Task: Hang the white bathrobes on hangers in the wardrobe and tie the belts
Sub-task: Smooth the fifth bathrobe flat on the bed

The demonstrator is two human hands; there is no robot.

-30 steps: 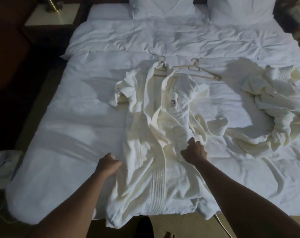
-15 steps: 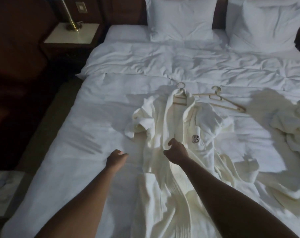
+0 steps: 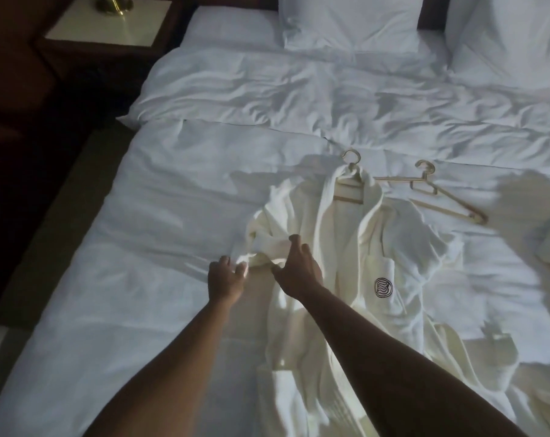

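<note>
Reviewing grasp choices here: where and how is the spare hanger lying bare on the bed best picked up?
Probably by the neck just under its hook, coming from above. The spare hanger lies flat on the duvet, clear of the bathrobe, so its thin arms hug the fabric, while the hook and neck stand out enough to pinch.
</note>
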